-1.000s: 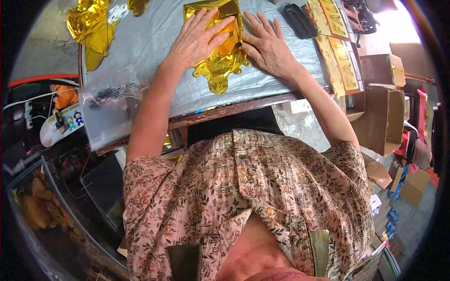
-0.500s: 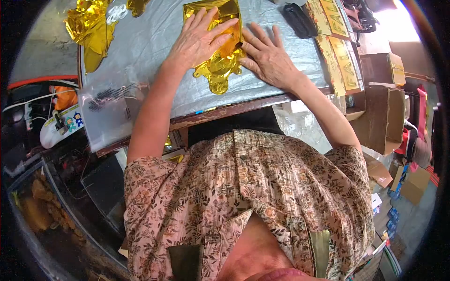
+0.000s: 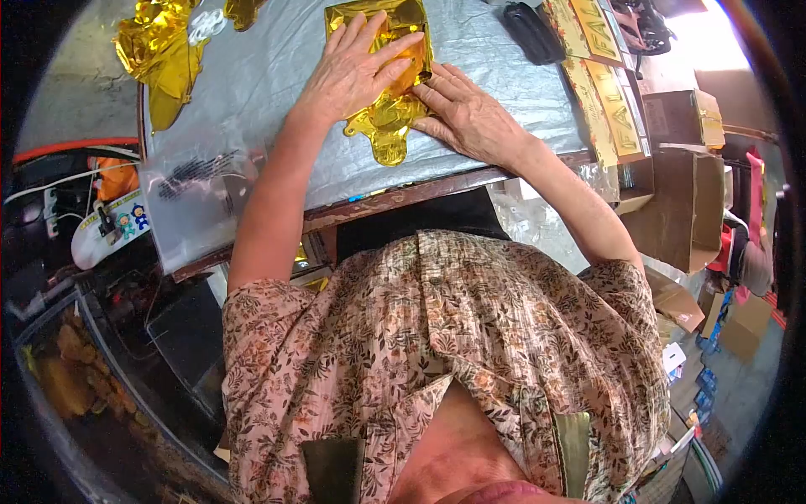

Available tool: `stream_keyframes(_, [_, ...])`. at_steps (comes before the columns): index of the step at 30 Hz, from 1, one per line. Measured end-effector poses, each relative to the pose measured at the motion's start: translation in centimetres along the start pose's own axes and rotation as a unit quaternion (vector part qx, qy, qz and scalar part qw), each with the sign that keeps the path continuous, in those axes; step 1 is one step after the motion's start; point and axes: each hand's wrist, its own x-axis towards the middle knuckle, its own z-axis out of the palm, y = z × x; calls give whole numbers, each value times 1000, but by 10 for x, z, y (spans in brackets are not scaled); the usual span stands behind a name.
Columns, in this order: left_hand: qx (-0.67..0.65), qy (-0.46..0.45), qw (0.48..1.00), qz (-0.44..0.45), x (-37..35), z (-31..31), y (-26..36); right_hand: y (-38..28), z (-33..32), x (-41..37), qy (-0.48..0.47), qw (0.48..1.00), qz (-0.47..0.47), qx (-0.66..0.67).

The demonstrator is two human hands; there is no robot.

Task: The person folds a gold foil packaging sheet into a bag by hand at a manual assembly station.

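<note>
A folded gold foil balloon (image 3: 389, 139) lies flat on the table, its narrow tabbed end towards me. Across its upper part rests my left hand (image 3: 353, 74), fingers spread and pressed on the foil. My right hand (image 3: 472, 118) lies at the balloon's right edge, fingers stretched out and the tips touching the foil. Neither hand is closed round anything. Part of the balloon is hidden under my left hand.
A silvery sheet (image 3: 269, 92) covers the table. More crumpled gold foil (image 3: 164, 67) and a white stringy bundle (image 3: 206, 27) lie at the left. A black case (image 3: 534, 34) and printed "FALL" packages (image 3: 611, 105) lie at the right, with cardboard boxes (image 3: 672, 202) beyond the edge.
My right hand has moved left onto the balloon's edge, and its fingers have drawn closer together. My left hand stays spread on the foil.
</note>
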Motion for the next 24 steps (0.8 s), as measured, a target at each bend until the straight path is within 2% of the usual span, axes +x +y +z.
stream_keyframes(3, [2,-18,1000,-1,0,-1,-1,2,3,-1,40,996,-55,56])
stream_keyframes(10, [19,-19,1000,6,0,-4,2,18,-7,-6,32,985,-120,123])
stream_keyframes(12, [21,-23,1000,2,0,-4,0,25,-14,-6,3,947,-85,310])
stream_keyframes(13, [22,-20,1000,9,0,-3,-1,24,-19,-6,58,953,-57,293])
stream_keyframes(15, [21,-18,999,17,-1,-1,0,26,-32,3,115,984,38,127])
stream_keyframes(16, [21,-18,1000,11,-1,-1,1,31,-30,13,160,984,16,75])
stream_keyframes(17, [20,-18,1000,5,0,-1,2,40,-26,16,161,984,18,74])
stream_keyframes(19, [9,-15,1000,8,1,-1,1,55,-19,21,130,989,-39,-58])
stream_keyframes(24, [10,-12,1000,4,0,-7,4,66,-11,18,111,989,-76,-67])
